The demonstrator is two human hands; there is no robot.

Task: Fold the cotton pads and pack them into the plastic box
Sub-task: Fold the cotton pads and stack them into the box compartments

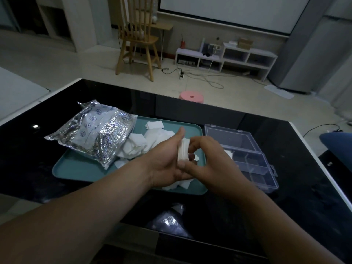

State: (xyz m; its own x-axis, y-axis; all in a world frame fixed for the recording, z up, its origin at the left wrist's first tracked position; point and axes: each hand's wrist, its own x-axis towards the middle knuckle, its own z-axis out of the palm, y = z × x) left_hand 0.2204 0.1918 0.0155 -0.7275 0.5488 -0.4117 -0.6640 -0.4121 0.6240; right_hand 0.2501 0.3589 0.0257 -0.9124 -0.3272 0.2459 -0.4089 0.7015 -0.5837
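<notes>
A: Closest first, quick.
B: Crumpled clear wrapper (171, 220) on the black counter (297, 189), nearer the person than both hands.
A: Hands?
B: Left hand (165, 166) and right hand (209, 162) meet over the teal tray (76, 170). Both grip one small stack of cotton pads (183, 151), held on edge. Left thumb is up at the top of the stack, and the right fingers curl around its right side.
A: So neither one is free?
B: No, both are clamped on the stack.
A: Under them?
B: A few loose pads (185, 182) on the tray, right below the left hand. A bigger pile of pads (137, 143) lies left of and beyond the hands.
A: Left of that?
B: Silver foil bag (95, 130), partly on the tray, its open end touching the pile.
A: The box?
B: Clear plastic box (255, 166) just right of the right hand, beside the tray, its lid (230, 138) open toward the far side. Something white, likely pads, sits in the compartment right behind the right hand.
A: Beyond?
B: Past the counter's far edge there is a pink stool (191, 97), then a wooden chair (137, 40) and a low white shelf (228, 56).
</notes>
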